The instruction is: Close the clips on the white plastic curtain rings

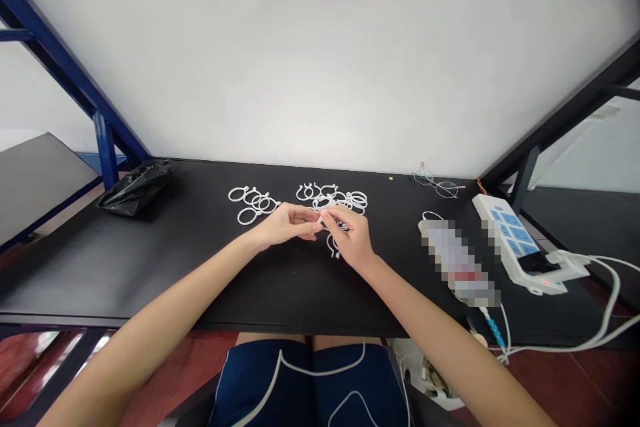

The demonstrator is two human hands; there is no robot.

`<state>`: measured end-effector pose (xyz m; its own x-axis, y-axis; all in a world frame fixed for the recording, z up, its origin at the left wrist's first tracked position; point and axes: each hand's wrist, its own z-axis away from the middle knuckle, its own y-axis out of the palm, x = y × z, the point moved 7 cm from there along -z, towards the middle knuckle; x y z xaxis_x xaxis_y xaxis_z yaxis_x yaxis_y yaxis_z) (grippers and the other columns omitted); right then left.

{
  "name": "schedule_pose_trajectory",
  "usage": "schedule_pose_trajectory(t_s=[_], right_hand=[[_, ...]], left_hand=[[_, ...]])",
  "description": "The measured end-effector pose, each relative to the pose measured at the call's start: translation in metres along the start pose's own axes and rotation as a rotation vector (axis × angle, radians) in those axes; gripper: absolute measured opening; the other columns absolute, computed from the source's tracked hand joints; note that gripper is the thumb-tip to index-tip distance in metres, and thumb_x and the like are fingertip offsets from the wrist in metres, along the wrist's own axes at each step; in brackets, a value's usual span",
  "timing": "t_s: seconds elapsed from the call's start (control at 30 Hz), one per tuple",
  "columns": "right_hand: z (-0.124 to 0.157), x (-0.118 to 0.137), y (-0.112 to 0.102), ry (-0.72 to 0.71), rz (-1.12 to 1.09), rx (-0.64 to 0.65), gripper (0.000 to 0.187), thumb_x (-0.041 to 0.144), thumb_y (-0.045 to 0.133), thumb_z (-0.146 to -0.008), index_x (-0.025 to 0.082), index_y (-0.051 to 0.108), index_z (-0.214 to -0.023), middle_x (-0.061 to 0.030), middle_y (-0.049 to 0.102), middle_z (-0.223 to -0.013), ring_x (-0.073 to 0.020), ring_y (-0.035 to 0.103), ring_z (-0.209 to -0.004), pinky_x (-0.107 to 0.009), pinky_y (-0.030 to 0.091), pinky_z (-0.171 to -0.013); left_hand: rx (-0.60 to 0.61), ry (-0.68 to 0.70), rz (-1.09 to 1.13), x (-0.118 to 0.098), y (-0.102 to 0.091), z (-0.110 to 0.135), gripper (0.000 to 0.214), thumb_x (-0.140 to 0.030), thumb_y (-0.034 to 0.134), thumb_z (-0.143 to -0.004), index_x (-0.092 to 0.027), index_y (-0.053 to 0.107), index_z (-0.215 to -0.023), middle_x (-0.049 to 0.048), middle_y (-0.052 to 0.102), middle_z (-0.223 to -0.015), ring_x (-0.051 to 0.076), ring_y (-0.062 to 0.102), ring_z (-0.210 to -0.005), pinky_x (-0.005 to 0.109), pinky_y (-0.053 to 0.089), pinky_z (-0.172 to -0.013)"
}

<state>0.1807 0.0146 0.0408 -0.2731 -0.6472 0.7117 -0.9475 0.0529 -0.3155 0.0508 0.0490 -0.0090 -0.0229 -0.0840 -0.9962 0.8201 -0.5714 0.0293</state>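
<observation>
- Head view, the only one, with clock directions taken from the joined fingertips: the work in hand appears to be fine fingertip handling of a small white piece (320, 219), held up just over the black table (280, 290).
- The next move, I judge, calls for a light, exact pinch, with both hands close together and level.
- The right hand (353, 233) comes in from four o'clock, knuckles upward, thumb and forefinger pinched together on the piece.
- The left hand (283, 223) comes in from eight o'clock, its fingers curled towards the piece and its thumb underneath; the piece is small and partly covered, so I cannot tell whether this hand grips it or merely steadies it.
- Both forearms slant inward over the table's near edge, making a wide V with the hands at its tip.
- A pile of white rings (327, 201) lies at twelve to one o'clock, just beyond the hands; a separate ring group (259, 202) lies at ten, and a nearer ring (329, 245) at five, beside the right hand.
- Eyeglasses (447, 189) rest well apart, between two and three, and a power strip (505, 230) at three.
</observation>
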Motion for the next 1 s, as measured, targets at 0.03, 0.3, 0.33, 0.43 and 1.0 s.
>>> schedule_pose_trajectory(t_s=[0.03, 0.3, 0.33, 0.43, 1.0], right_hand=[[0.0, 0.0, 0.0, 0.002, -0.004, 0.002, 0.02, 0.021, 0.054, -0.092, 0.02, 0.067, -0.077, -0.0031, 0.068, -0.076, -0.0159, 0.063, -0.072, -0.029, 0.052, -0.065], [0.0016, -0.0036, 0.0026, 0.039, -0.025, 0.013, 0.019, 0.023, 0.052, -0.092, 0.02, 0.064, -0.078, -0.0025, 0.065, -0.076, -0.015, 0.062, -0.071, -0.028, 0.052, -0.063], [0.002, -0.0039, 0.003, 0.042, -0.029, 0.015, 0.019, 0.023, 0.052, -0.092, 0.02, 0.064, -0.078, -0.0024, 0.065, -0.076, -0.0147, 0.062, -0.071, -0.027, 0.052, -0.063], [0.0028, -0.004, 0.004, 0.042, -0.037, 0.021, 0.019, 0.023, 0.052, -0.091, 0.019, 0.063, -0.078, -0.0023, 0.064, -0.076, -0.0141, 0.061, -0.07, -0.027, 0.052, -0.064], [0.0056, -0.0012, 0.0037, 0.011, 0.045, -0.028, 0.016, 0.023, 0.052, -0.092, 0.02, 0.065, -0.084, -0.0037, 0.065, -0.08, -0.0155, 0.062, -0.075, -0.026, 0.053, -0.06]], left_hand=[[0.002, -0.001, 0.008, -0.0001, 0.0004, 0.0, 0.038, -0.037, 0.08, -0.071, -0.016, 0.074, -0.102, 0.0057, 0.071, -0.096, 0.016, 0.068, -0.08, 0.035, 0.061, -0.078], [0.027, 0.017, -0.004, -0.0037, 0.0043, 0.0013, 0.036, -0.038, 0.078, -0.073, -0.015, 0.073, -0.1, 0.0055, 0.07, -0.094, 0.015, 0.066, -0.081, 0.034, 0.06, -0.077], [0.031, 0.026, -0.012, -0.0043, 0.0052, 0.0016, 0.036, -0.039, 0.077, -0.073, -0.015, 0.073, -0.1, 0.0053, 0.07, -0.093, 0.015, 0.065, -0.08, 0.034, 0.06, -0.077], [0.037, 0.051, -0.027, -0.0057, 0.0065, 0.0022, 0.035, -0.039, 0.076, -0.074, -0.015, 0.073, -0.1, 0.005, 0.07, -0.09, 0.015, 0.064, -0.079, 0.032, 0.059, -0.075], [0.054, 0.016, -0.052, -0.0076, 0.0039, 0.0023, 0.039, -0.037, 0.075, -0.076, -0.017, 0.066, -0.107, 0.007, 0.068, -0.098, 0.017, 0.065, -0.089, 0.032, 0.055, -0.079]])
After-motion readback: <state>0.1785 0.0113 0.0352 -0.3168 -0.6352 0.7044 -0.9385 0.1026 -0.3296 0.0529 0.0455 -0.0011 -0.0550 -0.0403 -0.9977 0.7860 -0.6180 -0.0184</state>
